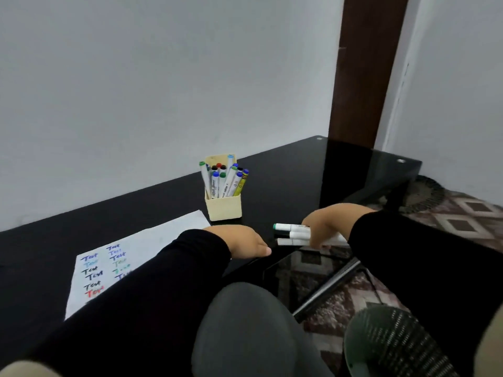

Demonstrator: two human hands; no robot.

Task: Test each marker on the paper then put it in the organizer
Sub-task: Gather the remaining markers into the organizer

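White plastic markers (295,234), three in a bunch just right of the cream cardboard organizer (223,205), sit gripped in the right hand (325,227). Light, stiff, slick barrels: pinch mid-barrel. Left hand (242,240) rests flat, fingers together.

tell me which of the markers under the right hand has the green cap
The top one of the three, farthest from the person. Its cap end is green; the middle marker has a dark cap and the nearest marker shows plain white.
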